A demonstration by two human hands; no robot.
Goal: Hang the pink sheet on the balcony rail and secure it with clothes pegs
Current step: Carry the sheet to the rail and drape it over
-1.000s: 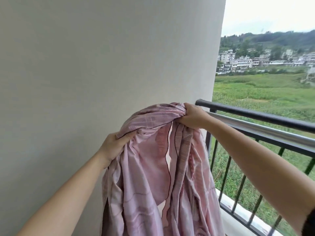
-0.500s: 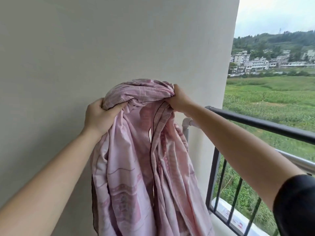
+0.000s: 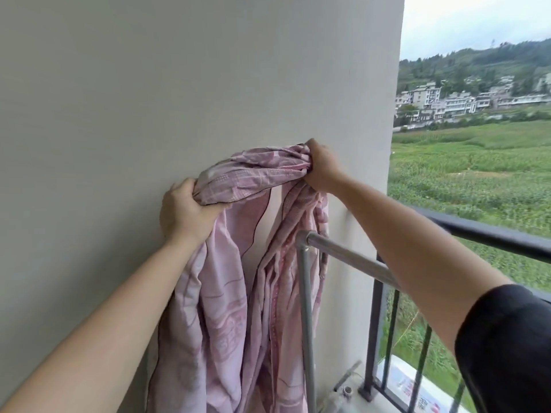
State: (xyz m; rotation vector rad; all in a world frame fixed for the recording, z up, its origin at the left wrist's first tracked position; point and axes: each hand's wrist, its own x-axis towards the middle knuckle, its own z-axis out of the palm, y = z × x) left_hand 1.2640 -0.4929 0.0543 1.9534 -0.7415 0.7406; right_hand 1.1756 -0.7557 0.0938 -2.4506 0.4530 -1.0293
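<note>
**Pink sheet bunched and raised, not yet over the rail**

Pink cotton hangs in a thick rope between both hands, held up against the wall (image 3: 149,114). The left hand (image 3: 186,208), at about nine o'clock from the bundle's top, has its fingers curled tight round a wad of the sheet (image 3: 226,293). The right hand (image 3: 322,168), at about two o'clock, is fisted on the other end of the gathered edge. Most of the cloth falls in loose folds toward six o'clock, and one fold drapes just beside the corner of the silver rail (image 3: 351,257). The black balustrade (image 3: 492,236) runs beyond it toward three o'clock.

No pegs show in view.

To do this step well, the bundle likely needs opening first: the hands should part along one edge so the cloth spreads instead of landing as a lump. Then carry that edge toward three o'clock, lift it clear of the silver corner fitting so nothing snags, and lay it over the rail with fairly even lengths on both sides, so it stays put until the pegs go on.
</note>
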